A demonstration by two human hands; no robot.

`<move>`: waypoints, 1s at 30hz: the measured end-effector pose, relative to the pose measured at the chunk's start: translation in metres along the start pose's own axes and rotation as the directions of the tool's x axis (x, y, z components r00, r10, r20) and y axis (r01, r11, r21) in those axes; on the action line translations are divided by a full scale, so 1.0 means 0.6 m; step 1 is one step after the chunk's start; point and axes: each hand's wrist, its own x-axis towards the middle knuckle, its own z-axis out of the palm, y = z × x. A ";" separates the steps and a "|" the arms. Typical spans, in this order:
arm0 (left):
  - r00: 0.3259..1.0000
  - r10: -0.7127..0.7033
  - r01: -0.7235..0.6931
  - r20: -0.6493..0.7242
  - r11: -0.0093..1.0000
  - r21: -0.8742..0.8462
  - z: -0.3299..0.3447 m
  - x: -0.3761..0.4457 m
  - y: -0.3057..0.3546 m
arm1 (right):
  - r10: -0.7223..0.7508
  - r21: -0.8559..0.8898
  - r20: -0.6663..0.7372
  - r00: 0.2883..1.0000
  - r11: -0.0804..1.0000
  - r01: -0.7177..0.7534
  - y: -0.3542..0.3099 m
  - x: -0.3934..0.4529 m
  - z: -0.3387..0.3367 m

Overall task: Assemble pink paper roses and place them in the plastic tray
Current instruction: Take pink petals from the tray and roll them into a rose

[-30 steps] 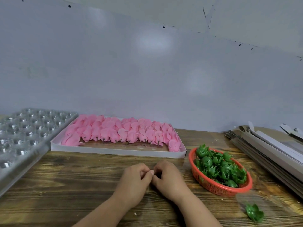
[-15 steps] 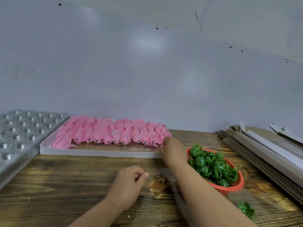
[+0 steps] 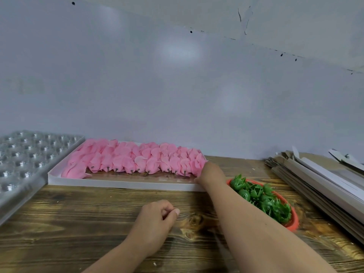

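Where the pink paper petals (image 3: 137,160) fill the white tray (image 3: 126,184) at the table (image 3: 78,223) rear, my right hand (image 3: 209,172) touches the rightmost; grip hidden. Left hand (image 3: 157,217) rests loosely curled, holding nothing visible. Green calyxes (image 3: 262,200) beside, in red basket (image 3: 293,223).

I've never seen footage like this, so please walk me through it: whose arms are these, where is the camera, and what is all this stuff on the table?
No machine here: a person works bare-handed, and one camera worn on their head looks down at the wooden table. The right hand reaches to the right end of the pink paper petals lined up in a white box; whether it grips one is hidden. The left hand rests on the table, fingers curled, thumb against forefinger; anything pinched is too small to see. The red basket holds green plastic flower bases. At the far left is the clear plastic tray with rows of cups; at the right, stacked flat cardboard.
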 end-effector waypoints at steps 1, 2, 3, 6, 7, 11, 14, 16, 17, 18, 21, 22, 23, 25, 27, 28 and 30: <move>1.000 0.001 -0.001 -0.002 1.000 0.002 0.000 0.000 0.000 | 0.019 0.001 0.002 1.000 1.000 -0.019 -0.001 0.003 0.001; 1.000 0.001 -0.001 -0.003 1.000 0.001 0.000 0.001 0.000 | 0.037 -0.005 0.000 0.999 0.999 -0.037 -0.002 0.006 0.001; 1.000 -0.001 0.001 -0.004 1.000 -0.002 0.000 0.001 0.000 | 0.051 -0.022 0.001 0.999 0.998 -0.051 -0.003 0.009 0.002; 1.000 -0.001 0.001 -0.001 1.000 -0.013 0.000 0.000 0.000 | 0.066 -0.078 0.004 0.998 0.995 -0.065 -0.009 0.016 0.005; 1.000 0.001 -0.001 0.002 1.000 -0.016 0.000 0.000 0.001 | 0.066 -0.088 -0.001 0.998 0.994 -0.066 -0.010 0.017 0.007; 1.000 -0.002 0.002 0.003 1.000 -0.018 -0.001 -0.001 0.005 | 0.055 -0.136 -0.039 0.998 0.989 -0.060 -0.011 0.021 0.013; 1.000 0.006 -0.006 -0.014 1.000 0.006 -0.003 -0.001 0.005 | 0.024 -0.151 -0.059 0.998 0.988 -0.033 -0.010 0.021 0.017; 1.000 0.010 -0.010 -0.026 1.000 0.006 -0.003 -0.001 0.004 | 0.009 -0.138 -0.105 0.994 0.990 -0.024 -0.013 0.021 0.016; 1.000 0.009 -0.009 -0.029 1.000 0.000 -0.004 -0.001 0.004 | -0.005 -0.136 -0.139 0.990 0.991 -0.014 -0.015 0.021 0.013; 1.000 0.007 -0.007 -0.029 1.000 -0.003 -0.005 0.000 0.003 | -0.017 -0.133 -0.173 0.985 0.991 -0.006 -0.017 0.021 0.010; 1.000 -0.004 0.004 -0.013 1.000 0.011 -0.005 0.004 0.000 | 0.002 -0.039 -0.198 0.980 0.999 -0.010 -0.020 0.011 -0.004; 1.000 -0.007 0.007 -0.005 1.000 0.018 -0.005 0.004 0.000 | 0.016 0.015 -0.182 0.983 1.000 -0.014 -0.020 0.003 -0.008; 1.000 -0.005 0.005 0.000 1.000 0.028 -0.004 0.004 0.000 | 0.022 0.068 -0.164 0.986 0.998 -0.011 -0.020 -0.007 -0.011; 1.000 0.003 -0.003 0.007 0.999 0.033 -0.005 0.002 0.000 | -0.003 0.150 -0.125 0.992 0.988 0.022 -0.020 -0.033 -0.017; 1.000 0.002 -0.002 0.015 1.000 0.017 -0.006 0.003 0.000 | -0.051 0.213 -0.089 0.995 0.975 0.069 -0.018 -0.066 -0.025; 1.000 -0.005 0.005 0.015 1.000 -0.002 -0.007 0.003 0.002 | -0.084 0.259 -0.063 0.994 0.961 0.098 -0.018 -0.084 -0.029; 0.998 -0.052 0.053 0.020 0.996 -0.077 -0.010 0.003 0.005 | -0.160 0.407 -0.006 0.987 0.901 0.148 -0.016 -0.118 -0.030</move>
